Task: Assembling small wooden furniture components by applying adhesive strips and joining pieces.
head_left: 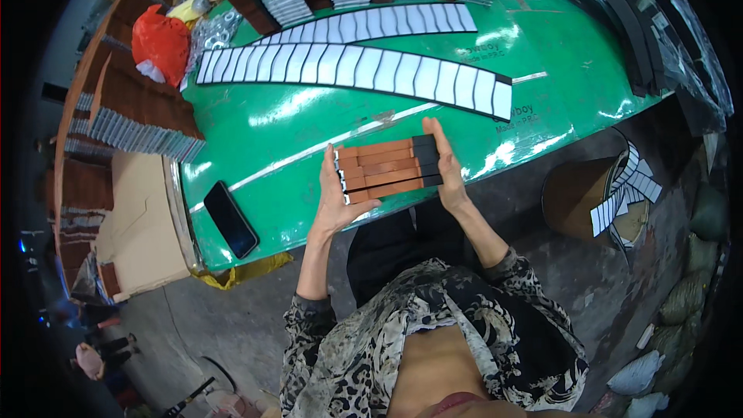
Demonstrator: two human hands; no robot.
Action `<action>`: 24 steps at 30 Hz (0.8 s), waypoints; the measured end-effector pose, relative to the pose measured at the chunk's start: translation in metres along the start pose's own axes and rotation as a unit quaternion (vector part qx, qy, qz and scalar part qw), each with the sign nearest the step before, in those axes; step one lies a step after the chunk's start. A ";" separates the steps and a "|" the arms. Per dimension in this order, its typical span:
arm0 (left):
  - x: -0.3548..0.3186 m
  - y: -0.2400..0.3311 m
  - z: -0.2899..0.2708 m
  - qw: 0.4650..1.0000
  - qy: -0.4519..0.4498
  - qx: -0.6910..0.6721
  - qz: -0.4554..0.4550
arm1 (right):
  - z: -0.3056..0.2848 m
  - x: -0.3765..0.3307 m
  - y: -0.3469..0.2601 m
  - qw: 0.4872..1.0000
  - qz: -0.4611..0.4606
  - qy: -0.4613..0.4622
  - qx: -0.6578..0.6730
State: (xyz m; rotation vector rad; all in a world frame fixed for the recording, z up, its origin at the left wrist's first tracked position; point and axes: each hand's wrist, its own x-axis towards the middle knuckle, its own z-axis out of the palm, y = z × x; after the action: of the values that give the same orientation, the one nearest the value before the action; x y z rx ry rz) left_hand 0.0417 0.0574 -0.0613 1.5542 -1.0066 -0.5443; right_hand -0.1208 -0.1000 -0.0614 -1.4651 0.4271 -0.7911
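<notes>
Between my two palms is a small stack of brown bars with black ends (383, 168), held over the table's near edge. My left hand (333, 195) presses the stack's left end, its thumb lying along the near side. At the black end, my right hand (447, 166) lies flat with its fingers pointing away from me. Pale metallic bits show at the left end of the bars. Beyond the stack lie a white strip with black wavy cross lines (309, 66) and a similar strip (387, 23) behind it.
The green table (294, 120) carries a black phone (231, 219) near its left edge. A red plastic bag (160, 40), brown stacks (143, 104) and a cardboard box (147, 217) are at left. Black strips (611, 23) lie far right. A brown bin (571, 193) stands right.
</notes>
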 end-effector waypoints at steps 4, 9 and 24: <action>0.009 0.017 0.003 0.971 -0.007 0.231 0.055 | -0.011 0.011 -0.007 0.999 -0.005 0.027 0.026; 0.011 0.013 0.007 0.986 0.010 0.168 0.014 | -0.018 0.020 -0.016 0.999 -0.012 0.001 -0.050; 0.039 0.024 -0.032 0.996 0.027 0.086 -0.021 | -0.136 0.254 0.012 0.731 -0.185 -0.121 -0.646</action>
State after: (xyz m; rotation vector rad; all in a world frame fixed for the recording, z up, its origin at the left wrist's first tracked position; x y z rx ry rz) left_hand 0.0802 0.0430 -0.0236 1.7358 -1.0030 -0.4511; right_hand -0.0384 -0.3752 -0.0337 -3.0144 0.5091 -0.5467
